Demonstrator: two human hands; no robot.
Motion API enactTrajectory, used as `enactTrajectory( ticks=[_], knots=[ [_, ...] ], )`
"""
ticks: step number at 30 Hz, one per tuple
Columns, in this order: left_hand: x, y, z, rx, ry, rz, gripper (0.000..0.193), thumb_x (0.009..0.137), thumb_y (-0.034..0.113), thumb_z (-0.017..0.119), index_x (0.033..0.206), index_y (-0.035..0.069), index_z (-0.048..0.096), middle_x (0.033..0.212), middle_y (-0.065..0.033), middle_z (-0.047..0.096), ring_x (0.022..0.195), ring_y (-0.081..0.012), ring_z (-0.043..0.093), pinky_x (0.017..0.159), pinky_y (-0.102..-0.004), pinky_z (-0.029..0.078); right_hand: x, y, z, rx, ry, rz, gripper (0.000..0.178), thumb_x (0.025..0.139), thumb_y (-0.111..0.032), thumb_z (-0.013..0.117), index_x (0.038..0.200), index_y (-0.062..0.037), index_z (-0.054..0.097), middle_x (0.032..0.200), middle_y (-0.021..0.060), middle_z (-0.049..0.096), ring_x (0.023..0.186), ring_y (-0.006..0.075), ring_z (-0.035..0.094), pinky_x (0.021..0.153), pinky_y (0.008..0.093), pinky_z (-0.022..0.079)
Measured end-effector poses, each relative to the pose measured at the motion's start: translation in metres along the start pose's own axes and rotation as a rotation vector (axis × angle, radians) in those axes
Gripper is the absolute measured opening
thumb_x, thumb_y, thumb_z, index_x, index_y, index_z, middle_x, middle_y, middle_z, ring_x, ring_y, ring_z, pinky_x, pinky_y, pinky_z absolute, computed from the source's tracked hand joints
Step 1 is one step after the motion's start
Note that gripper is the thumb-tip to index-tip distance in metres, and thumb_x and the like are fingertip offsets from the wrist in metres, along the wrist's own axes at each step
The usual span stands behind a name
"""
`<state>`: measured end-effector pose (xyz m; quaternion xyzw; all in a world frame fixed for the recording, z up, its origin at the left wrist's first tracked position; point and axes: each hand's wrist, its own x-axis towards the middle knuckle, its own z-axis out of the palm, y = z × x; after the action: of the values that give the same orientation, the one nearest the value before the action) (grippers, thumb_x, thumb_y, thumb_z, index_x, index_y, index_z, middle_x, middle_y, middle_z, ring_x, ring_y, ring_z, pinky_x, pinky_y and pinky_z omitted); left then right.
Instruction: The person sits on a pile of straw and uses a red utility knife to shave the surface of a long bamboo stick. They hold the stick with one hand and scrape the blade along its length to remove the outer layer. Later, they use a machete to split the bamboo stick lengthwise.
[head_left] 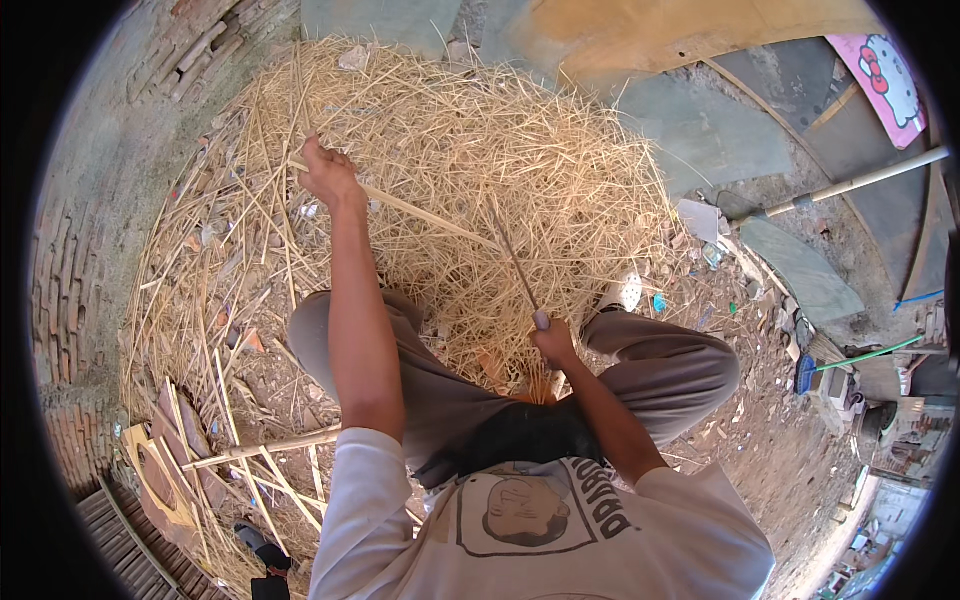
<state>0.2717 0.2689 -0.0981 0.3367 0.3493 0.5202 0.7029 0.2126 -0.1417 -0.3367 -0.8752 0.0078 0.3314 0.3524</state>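
Note:
Out in front at the upper left, my left hand is closed around a pale bamboo strip. The strip slants down to the right, and its far end meets the blade of a long, narrow knife. Closer to my body, my right hand grips the knife by its handle, with the dark blade pointing up and away. Whether the blade is cutting into the strip or only resting against it, I cannot tell. Beneath both lies a wide heap of thin bamboo shavings.
Longer bamboo pieces lie at my lower left, near a brick wall. My bent legs flank the work. Grey slabs, a pale pole and a blue-headed broom are on the right.

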Motion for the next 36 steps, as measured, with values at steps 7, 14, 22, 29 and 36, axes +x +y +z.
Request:
enactTrajectory(
  ticks=[7, 14, 22, 29, 36],
  knots=[
    [0.003, -0.002, -0.003, -0.014, 0.002, 0.005, 0.038, 0.083, 0.031, 0.065, 0.066, 0.012, 0.037, 0.053, -0.0025, 0.035, 0.045, -0.0142, 0.033, 0.043, -0.0315, 0.030, -0.024, -0.049, -0.003, 0.253, 0.144, -0.374, 0.020, 0.075, -0.014, 0.062, 0.081, 0.0050, 0.060, 0.070, 0.0194, 0.062, 0.062, 0.0304, 0.061, 0.060, 0.0406, 0.047],
    [-0.002, 0.000, 0.009, -0.003, -0.089, 0.028, 0.040, 0.085, 0.032, 0.062, 0.063, 0.015, 0.034, 0.052, -0.0011, 0.033, 0.044, -0.0137, 0.032, 0.043, -0.0308, 0.029, 0.013, 0.051, 0.016, -0.102, 0.026, 0.070, 0.038, 0.075, -0.026, 0.061, 0.085, 0.0101, 0.063, 0.081, 0.0286, 0.065, 0.085, 0.0399, 0.066, 0.073, 0.0457, 0.050],
    [0.000, -0.001, -0.002, 0.030, -0.084, 0.045, 0.045, 0.085, 0.035, 0.062, 0.059, 0.016, 0.030, 0.049, -0.0014, 0.032, 0.043, -0.0139, 0.032, 0.044, -0.0307, 0.030, -0.022, -0.064, -0.019, 0.270, 0.122, -0.349, 0.016, 0.073, -0.010, 0.063, 0.081, 0.0024, 0.058, 0.063, 0.0092, 0.055, 0.055, 0.0198, 0.052, 0.055, 0.0359, 0.044],
    [-0.008, 0.005, 0.001, 0.054, -0.030, 0.030, 0.042, 0.084, 0.036, 0.063, 0.064, 0.012, 0.035, 0.052, -0.0027, 0.034, 0.046, -0.0136, 0.034, 0.044, -0.0304, 0.031, -0.011, 0.030, -0.001, -0.256, -0.003, 0.058, 0.033, 0.079, -0.021, 0.059, 0.098, 0.0059, 0.064, 0.087, 0.0241, 0.067, 0.086, 0.0378, 0.066, 0.072, 0.0451, 0.050],
    [-0.002, 0.003, 0.001, 0.005, 0.007, 0.006, 0.041, 0.083, 0.036, 0.065, 0.067, 0.011, 0.037, 0.055, -0.0002, 0.034, 0.046, -0.0122, 0.033, 0.043, -0.0302, 0.029, 0.012, 0.029, 0.007, 0.054, -0.128, 0.212, 0.029, 0.076, -0.017, 0.059, 0.086, 0.0090, 0.063, 0.074, 0.0218, 0.064, 0.075, 0.0312, 0.067, 0.064, 0.0426, 0.049]
  ],
)
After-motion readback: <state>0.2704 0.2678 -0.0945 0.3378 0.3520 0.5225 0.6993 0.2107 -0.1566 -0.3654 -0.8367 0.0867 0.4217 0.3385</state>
